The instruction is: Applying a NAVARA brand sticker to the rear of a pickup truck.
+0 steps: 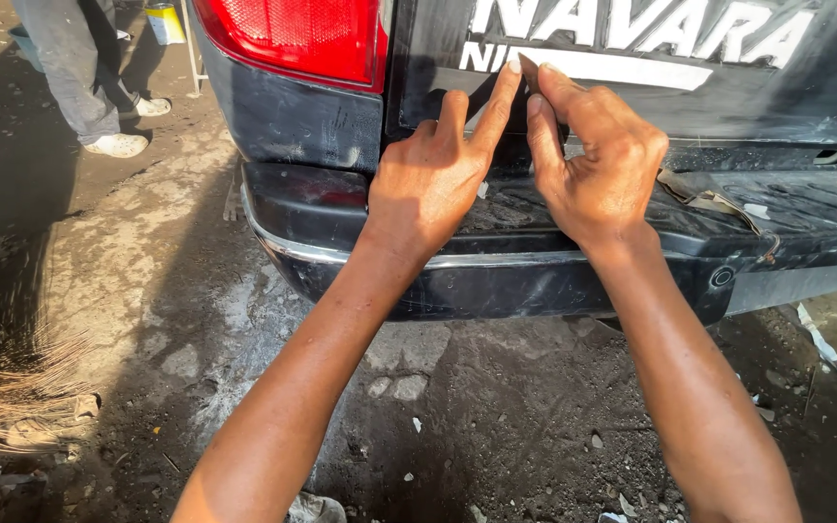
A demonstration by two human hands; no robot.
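The back of a dark truck is seen from above. The tailgate (651, 77) is flat, black and dusty, with big white stick-on letters (632, 39) on it. A white strip (622, 68) is seen under the letters.

The left hand (433, 179) is held up against the tailgate. Its first finger is stretched out long and its tip is pressed on the end of the white strip. The other fingers are bent. The right hand (598, 165) is placed just beside it. Its thumb and first finger are pressed together at the same end of the strip, as if the edge is being pinched. It cannot be told if the strip is lifted off.

One red tail light (297, 39) is seen at the top left. It is shiny plastic with small ridges. Under the hands one black bumper (496, 261) is seen, wide and rounded, with a thin silver edge and a small round button (723, 277). Crumpled bits of brown tape or paper (714, 201) are left on top of the bumper.

The ground (496, 407) is rough, grey and dirty, with wet patches and small stones. A straw broom (7, 387) is lying at the left. Far back, the two legs of another person (79, 68) in grey trousers and pale shoes are seen, next to a yellow tin (165, 21).
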